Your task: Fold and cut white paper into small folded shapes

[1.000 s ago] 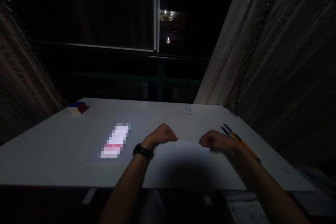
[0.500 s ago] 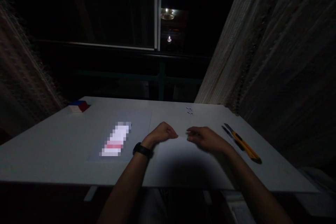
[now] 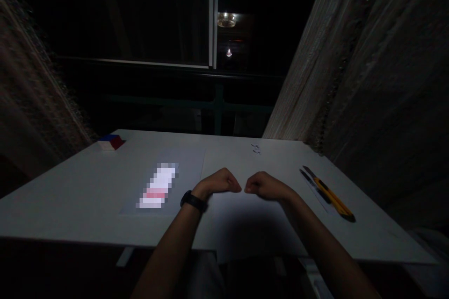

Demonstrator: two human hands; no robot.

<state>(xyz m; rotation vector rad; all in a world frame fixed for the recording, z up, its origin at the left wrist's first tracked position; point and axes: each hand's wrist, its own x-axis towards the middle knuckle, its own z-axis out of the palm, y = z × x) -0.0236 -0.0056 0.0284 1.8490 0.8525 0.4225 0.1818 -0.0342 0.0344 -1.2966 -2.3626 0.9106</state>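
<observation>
A white sheet of paper [image 3: 228, 208] lies in front of me, its near end hanging over the table's front edge. My left hand [image 3: 221, 181], with a black watch on its wrist, pinches the sheet's far edge. Close beside it, my right hand [image 3: 264, 185] is closed on the same edge, the fingertips a small gap apart. A dark shadow covers much of the sheet. To the right of my right hand lie a yellow utility knife [image 3: 333, 199] and a thin dark craft knife [image 3: 315, 186].
A bright phone screen [image 3: 157, 187], pixelated, rests on another sheet [image 3: 194, 163] at left. A blue, red and white block [image 3: 110, 142] sits at the far left corner. Small dark-marked scraps [image 3: 256, 149] lie near the back edge of the white table [image 3: 80, 196]. Curtains [image 3: 305, 60] hang both sides.
My right hand has closed on the paper's far edge and come nearer my left hand. The sheet has shifted toward me, its near end now past the table edge. The view has moved slightly.
</observation>
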